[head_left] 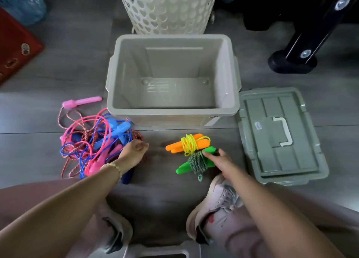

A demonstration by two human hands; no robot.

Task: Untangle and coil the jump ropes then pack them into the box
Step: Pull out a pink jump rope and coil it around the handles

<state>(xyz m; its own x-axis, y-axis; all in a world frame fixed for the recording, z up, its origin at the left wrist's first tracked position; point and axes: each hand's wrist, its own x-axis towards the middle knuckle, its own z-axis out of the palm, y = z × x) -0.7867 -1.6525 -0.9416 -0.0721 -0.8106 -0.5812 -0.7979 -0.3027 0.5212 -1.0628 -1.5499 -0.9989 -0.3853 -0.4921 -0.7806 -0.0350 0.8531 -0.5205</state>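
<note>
A grey plastic box (114, 77) stands open on the floor with nothing in it. In front of it lie two coiled ropes: one with orange handles and yellow cord (187, 144), one with green handles and grey-green cord (196, 163). My right hand (219, 159) grips the green rope bundle at its upper handle. To the left a tangle of pink, blue and red-white ropes (91, 147) is heaped on the floor, with one pink handle (81, 102) lying apart. My left hand (134, 150) rests at the tangle's right edge, fingers loosely curled; whether it holds a cord is hidden.
The box's grey lid (279, 135) lies flat to the right. A white perforated basket (167, 7) stands behind the box, a black stand foot (291, 61) at the back right, a red crate (13, 45) at the left. My shoes are at the bottom.
</note>
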